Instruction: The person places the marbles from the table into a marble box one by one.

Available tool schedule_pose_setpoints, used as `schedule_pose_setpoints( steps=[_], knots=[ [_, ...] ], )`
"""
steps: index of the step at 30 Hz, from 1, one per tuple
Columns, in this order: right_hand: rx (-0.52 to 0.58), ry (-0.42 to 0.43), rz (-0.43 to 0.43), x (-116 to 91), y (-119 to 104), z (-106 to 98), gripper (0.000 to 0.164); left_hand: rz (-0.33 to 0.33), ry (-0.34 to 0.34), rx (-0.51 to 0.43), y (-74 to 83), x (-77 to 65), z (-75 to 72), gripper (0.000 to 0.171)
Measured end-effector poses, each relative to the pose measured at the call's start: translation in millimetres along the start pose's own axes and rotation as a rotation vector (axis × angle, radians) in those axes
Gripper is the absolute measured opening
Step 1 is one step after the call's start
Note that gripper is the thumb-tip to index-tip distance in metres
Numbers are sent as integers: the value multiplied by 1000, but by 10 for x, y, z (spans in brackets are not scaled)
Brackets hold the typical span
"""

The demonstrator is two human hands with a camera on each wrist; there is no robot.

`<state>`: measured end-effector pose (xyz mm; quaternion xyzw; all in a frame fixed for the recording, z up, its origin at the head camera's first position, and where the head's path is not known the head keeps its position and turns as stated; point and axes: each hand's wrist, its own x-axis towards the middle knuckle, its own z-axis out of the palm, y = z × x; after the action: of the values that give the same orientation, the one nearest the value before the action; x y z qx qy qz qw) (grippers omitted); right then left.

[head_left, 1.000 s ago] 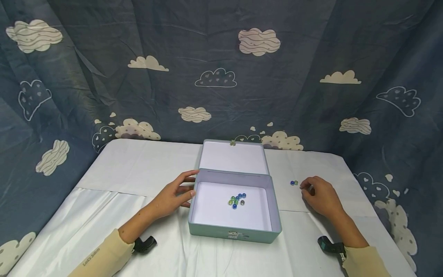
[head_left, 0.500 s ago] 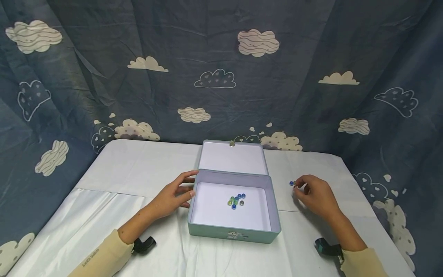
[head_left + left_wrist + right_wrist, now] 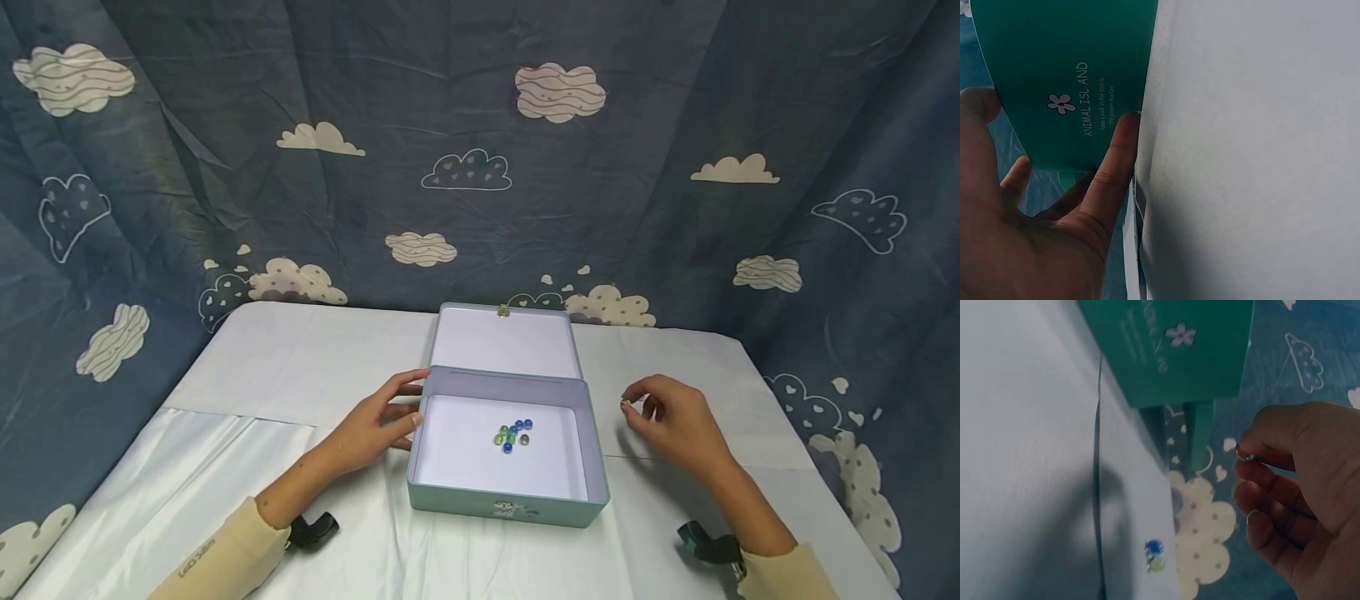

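Note:
A green tin box (image 3: 510,506) with a pale lilac inside stands on the table, its hinged lid (image 3: 506,340) tipped back. Several blue, green and grey glass marbles (image 3: 507,447) lie together on its floor. My left hand (image 3: 369,431) touches the box's left side with spread, fairly straight fingers, the thumb at the rim. To the right of the box, my right hand (image 3: 675,421) pinches a small marble (image 3: 1245,454) between thumb and index finger, raised off the cloth. In the right wrist view, a blue marble (image 3: 1154,546) and a yellow-green marble (image 3: 1157,565) lie on the table.
A white cloth with creases covers the table (image 3: 315,350). Behind and at both sides hangs a dark blue curtain (image 3: 465,108) with printed clouds. The lid reaches back almost to the curtain.
My right hand has moved left and lifted a little with the pinched marble, now covering the two loose marbles in the head view. My left hand and the box have stayed in place.

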<state>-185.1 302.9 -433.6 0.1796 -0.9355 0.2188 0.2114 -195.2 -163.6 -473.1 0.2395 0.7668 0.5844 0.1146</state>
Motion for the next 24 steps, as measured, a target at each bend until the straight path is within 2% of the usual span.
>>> schedule_pose_setpoints(
  steps=[5, 11, 24],
  knots=[
    [20, 2, -16, 9, -131, -27, 20, 4, 0, 3, 4, -3, -1, 64],
    [95, -21, -18, 7, -263, -39, 26, 1, 0, 4, 4, -6, -3, 65],
    [165, -102, -9, -12, -384, -24, 26, 6, -4, 2, 13, 1, 0, 65]
  ],
)
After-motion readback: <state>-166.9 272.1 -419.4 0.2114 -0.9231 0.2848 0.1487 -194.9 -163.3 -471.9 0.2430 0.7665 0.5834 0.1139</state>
